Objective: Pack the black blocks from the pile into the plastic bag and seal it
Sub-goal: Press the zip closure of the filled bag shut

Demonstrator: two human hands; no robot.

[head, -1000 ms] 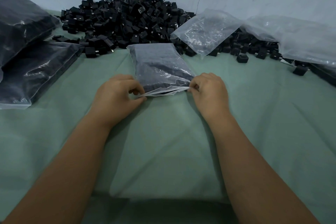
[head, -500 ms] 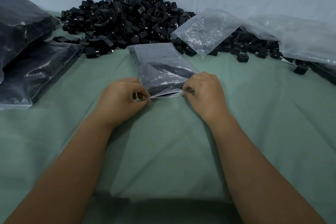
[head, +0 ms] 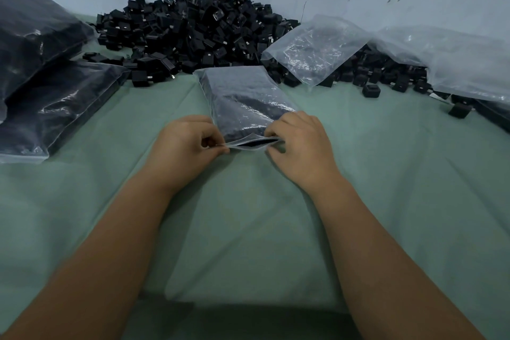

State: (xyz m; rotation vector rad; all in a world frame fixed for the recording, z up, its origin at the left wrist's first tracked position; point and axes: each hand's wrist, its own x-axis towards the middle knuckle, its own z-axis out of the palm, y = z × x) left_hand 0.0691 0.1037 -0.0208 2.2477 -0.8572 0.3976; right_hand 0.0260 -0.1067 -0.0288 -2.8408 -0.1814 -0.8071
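Both hands have come closer together along the mouth of the plastic bag (head: 242,102). Left hand (head: 187,143) and right hand (head: 300,143) pinch its half-open edge. It lies filled on the tabletop (head: 386,174), before the pile (head: 193,30).
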